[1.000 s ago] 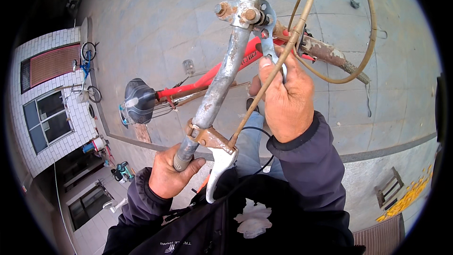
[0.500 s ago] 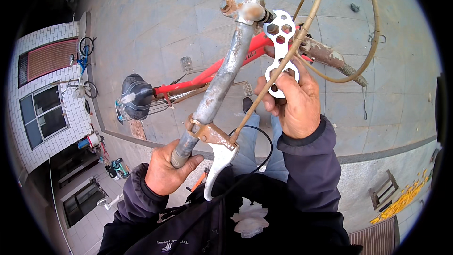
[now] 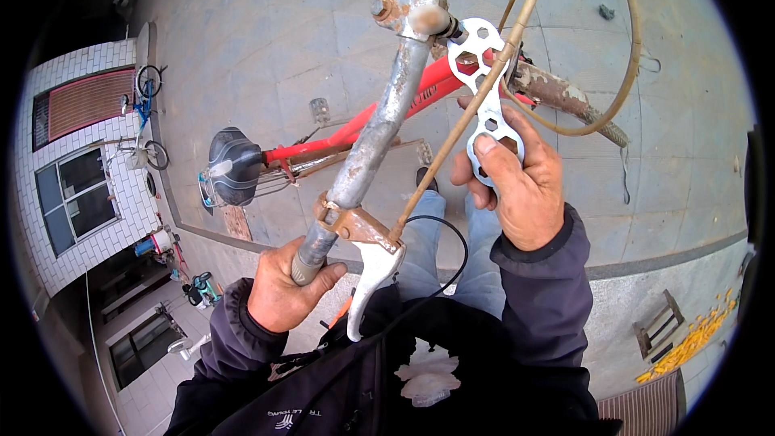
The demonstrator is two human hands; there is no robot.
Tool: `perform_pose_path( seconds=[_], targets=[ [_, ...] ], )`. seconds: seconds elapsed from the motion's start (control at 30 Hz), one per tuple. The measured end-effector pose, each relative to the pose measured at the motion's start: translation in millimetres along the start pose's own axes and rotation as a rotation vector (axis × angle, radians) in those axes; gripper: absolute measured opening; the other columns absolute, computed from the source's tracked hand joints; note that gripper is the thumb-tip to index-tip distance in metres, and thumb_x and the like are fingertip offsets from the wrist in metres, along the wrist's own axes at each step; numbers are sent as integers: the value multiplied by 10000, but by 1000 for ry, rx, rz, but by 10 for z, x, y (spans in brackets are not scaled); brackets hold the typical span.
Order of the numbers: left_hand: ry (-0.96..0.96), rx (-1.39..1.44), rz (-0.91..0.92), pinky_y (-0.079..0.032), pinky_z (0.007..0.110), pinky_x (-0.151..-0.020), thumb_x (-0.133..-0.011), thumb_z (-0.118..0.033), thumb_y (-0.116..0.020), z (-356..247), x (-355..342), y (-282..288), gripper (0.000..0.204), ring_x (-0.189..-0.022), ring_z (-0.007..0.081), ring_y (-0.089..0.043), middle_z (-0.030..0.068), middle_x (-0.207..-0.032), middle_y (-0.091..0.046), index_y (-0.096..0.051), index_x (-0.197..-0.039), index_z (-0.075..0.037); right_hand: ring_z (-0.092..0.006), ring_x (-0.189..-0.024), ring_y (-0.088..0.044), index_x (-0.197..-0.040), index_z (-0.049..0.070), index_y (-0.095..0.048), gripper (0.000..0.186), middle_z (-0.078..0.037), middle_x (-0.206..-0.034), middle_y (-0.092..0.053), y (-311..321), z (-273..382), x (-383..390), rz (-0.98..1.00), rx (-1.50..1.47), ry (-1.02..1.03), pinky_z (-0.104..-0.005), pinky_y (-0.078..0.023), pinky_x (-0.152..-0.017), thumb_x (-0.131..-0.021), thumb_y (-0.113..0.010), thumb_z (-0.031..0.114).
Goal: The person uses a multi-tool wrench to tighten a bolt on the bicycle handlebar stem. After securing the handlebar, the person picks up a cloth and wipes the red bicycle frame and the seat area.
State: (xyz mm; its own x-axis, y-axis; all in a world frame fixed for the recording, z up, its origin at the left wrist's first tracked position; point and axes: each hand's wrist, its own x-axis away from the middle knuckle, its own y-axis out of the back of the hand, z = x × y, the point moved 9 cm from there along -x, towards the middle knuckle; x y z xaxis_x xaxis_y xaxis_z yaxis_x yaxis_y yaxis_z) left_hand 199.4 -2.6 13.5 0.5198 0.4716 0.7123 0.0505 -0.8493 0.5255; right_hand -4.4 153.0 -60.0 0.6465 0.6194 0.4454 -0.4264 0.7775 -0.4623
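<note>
My left hand (image 3: 284, 289) is wrapped round the grip end of a rusty bicycle handlebar (image 3: 379, 129). A white brake lever (image 3: 373, 282) hangs from its rusty clamp beside that hand. In my right hand (image 3: 521, 182) is a flat silver multi-hole wrench (image 3: 488, 89), pinched by its lower end between thumb and fingers. The wrench's upper end lies close to the bolt by the rusty stem (image 3: 420, 18); whether it grips the bolt I cannot tell. A tan brake cable (image 3: 460, 141) crosses in front of the wrench. Below is the red bicycle frame (image 3: 355, 125) with a black saddle (image 3: 234, 163).
The cable loops out at upper right, above a muddy tyre (image 3: 565, 97). A thin black cable (image 3: 462, 246) curves before my legs. At left, a blue bicycle (image 3: 144, 105) stands by a white-tiled wall. Yellow corn cobs (image 3: 694, 339) and a small wooden stool (image 3: 660, 327) are at right.
My right hand has moved a little right and down, and the wrench's lower end has swung right with it. The handlebar has shifted slightly left. My left hand keeps its hold.
</note>
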Motion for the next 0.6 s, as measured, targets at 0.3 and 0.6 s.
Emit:
perform_pose_path(
  seconds=[0.3,0.6],
  targets=[
    [-93,-9,8,-382,229,-436,-827,-78,-696,-34,-4,-10,150,-475,60,-482,-6,-575,-530,-570,-774,-14,-78,-577,-516,-1243,-33,-511,377,-74,-784,-616,-59,326,19,15,201,59,-194,-347,-430,-916,-534,151],
    [-24,-14,-5,-417,269,-511,-794,-93,-734,-14,-1,0,194,-550,80,-457,17,-594,-531,-565,-766,-3,-72,-575,-497,-1177,-96,-508,354,-40,-622,-557,-39,332,152,-115,179,99,-223,-391,-531,-923,-522,150]
  ],
)
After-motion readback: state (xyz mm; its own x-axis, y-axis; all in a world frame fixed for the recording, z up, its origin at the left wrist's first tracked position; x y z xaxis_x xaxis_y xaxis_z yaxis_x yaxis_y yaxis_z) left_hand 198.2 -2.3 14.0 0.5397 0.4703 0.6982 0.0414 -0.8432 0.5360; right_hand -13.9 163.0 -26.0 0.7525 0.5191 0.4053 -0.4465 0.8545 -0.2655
